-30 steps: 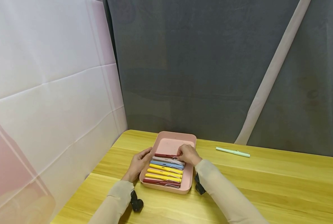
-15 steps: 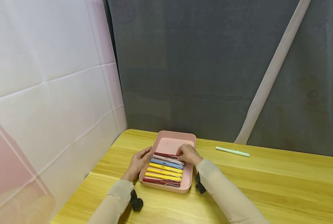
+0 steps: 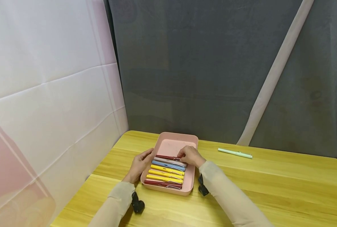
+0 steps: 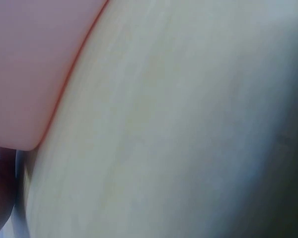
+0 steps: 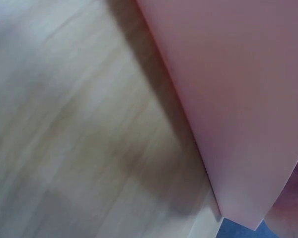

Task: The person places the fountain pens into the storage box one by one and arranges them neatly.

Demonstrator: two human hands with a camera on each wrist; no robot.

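Observation:
A pink tray (image 3: 191, 181) on the wooden table holds a row of pens lying crosswise. At the row's far end is a dark red pen (image 3: 165, 157); my right hand (image 3: 191, 156) has its fingertips on that pen's clip end and appears to pinch it. Below it lie a pale greyish pen (image 3: 162, 160), blue pens (image 3: 163, 164), yellow pens (image 3: 165, 174) and another dark red pen (image 3: 160, 183) nearest me. My left hand (image 3: 140, 164) holds the tray's left side, thumb at the rim. Both wrist views show mostly the tray's outer wall (image 4: 35, 64).
A mint green pen (image 3: 235, 153) lies on the table (image 3: 270, 189) to the right of the tray. A dark grey curtain (image 3: 185, 69) hangs behind the table, and a pale curtain (image 3: 58, 94) stands along the left.
My right hand has shifted very slightly left along the far dark red pen, and more of its clip shows. The left hand and the tray have stayed nearly still.

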